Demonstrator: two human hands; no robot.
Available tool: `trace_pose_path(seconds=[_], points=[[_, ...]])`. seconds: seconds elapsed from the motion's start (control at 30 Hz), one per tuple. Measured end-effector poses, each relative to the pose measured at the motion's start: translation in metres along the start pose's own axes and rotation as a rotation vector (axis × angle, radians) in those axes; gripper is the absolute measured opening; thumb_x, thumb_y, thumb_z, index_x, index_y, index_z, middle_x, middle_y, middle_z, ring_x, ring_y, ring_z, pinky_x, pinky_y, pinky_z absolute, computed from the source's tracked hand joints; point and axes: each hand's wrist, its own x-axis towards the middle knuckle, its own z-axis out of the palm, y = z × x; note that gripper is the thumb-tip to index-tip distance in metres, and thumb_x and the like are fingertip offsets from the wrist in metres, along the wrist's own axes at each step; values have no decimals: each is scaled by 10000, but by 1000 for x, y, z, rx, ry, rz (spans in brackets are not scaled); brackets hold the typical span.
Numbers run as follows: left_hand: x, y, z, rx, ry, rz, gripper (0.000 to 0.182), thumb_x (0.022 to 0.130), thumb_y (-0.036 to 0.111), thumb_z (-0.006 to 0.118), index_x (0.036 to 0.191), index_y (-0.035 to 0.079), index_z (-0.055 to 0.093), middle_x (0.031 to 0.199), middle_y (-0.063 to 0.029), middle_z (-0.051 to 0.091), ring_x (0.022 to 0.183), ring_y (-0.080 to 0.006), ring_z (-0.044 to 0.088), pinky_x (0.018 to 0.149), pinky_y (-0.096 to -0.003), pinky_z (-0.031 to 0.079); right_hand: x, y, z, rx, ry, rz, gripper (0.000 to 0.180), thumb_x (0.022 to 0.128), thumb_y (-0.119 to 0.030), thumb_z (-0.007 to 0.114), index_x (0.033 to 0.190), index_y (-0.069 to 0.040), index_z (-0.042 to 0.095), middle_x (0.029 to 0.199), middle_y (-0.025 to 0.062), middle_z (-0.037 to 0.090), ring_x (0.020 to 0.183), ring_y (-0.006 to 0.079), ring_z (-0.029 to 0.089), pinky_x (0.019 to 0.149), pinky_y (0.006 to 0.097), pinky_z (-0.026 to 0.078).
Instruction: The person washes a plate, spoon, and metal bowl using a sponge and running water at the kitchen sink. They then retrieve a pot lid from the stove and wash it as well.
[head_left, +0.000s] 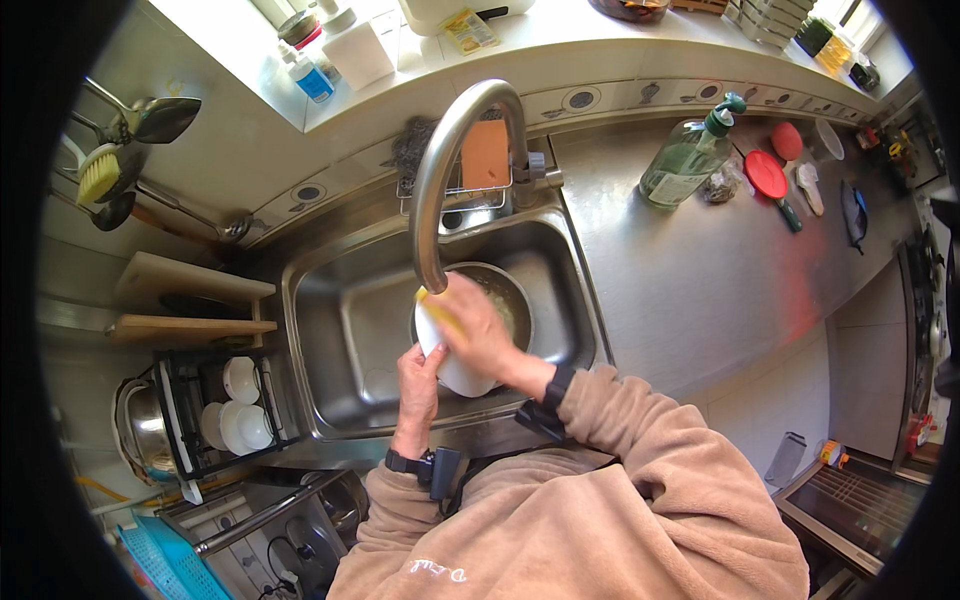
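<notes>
Over the stainless steel sink (330, 345), my left hand (421, 379) grips the edge of a white dish (463, 377), tilted, its exact kind unclear. Against the dish's upper face my right hand (474, 324), blurred, presses a yellow sponge or cloth (442, 315). Below them a round metal pot (525, 300) sits in the basin, with cloudy, foamy liquid partly seen inside. The curved steel faucet (431, 187) arches just above my hands; whether water runs from it cannot be told. Part of the dish is hidden by my right hand.
Behind the sink is a wire rack (457, 201) with an orange sponge (484, 154) and a dark scouring pad. A green pump bottle (686, 157) and a red round lid or strainer (766, 174) lie to the right. Cutting boards (195, 328) and a dish rack (225, 465) with white bowls (251, 427) stand left.
</notes>
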Motion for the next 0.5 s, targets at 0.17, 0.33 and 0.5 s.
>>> trace_pose_path(seconds=[0.17,0.33,0.5], points=[[0,13,-2,1,-40,-52,237,901,123,592,1069,-44,599,953,-50,655,798,-99,605,728,-242,482,5,34,-1,186,13,131,277,816,-136,585,1075,-46,624,1140,137,592,1101,321,528,965,387,402],[4,13,-5,-382,85,-111,320,905,112,560,1179,-50,524,1138,-140,606,1035,-207,593,936,-353,457,-17,71,-12,501,-53,638,387,914,-233,505,1212,13,525,1208,164,557,1124,289,522,975,336,387],[20,0,-14,-523,263,-49,341,919,129,541,1208,-45,489,1186,-146,578,1083,-234,569,968,-379,437,-72,17,-1,54,-29,522,528,880,-211,526,1356,-35,379,1395,196,362,1320,373,296,1097,442,235]])
